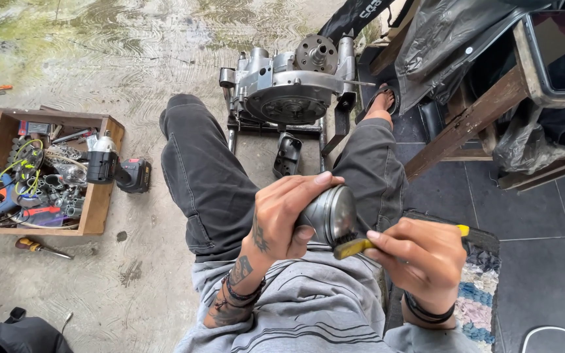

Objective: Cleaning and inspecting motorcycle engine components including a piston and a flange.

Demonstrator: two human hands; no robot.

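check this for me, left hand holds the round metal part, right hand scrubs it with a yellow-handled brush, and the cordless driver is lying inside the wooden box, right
Not quite. In the head view the cordless driver rests on the wooden box's right rim, its battery end outside. The rest holds: left hand holds the round metal part, right hand works the yellow-handled brush.

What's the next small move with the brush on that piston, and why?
Probably draw the yellow-handled brush across the piston rim again. The left hand grips the piston with its crown facing the right hand, and the bristles sit at the lower edge of the crown, so a short stroke there seems the natural follow-on.
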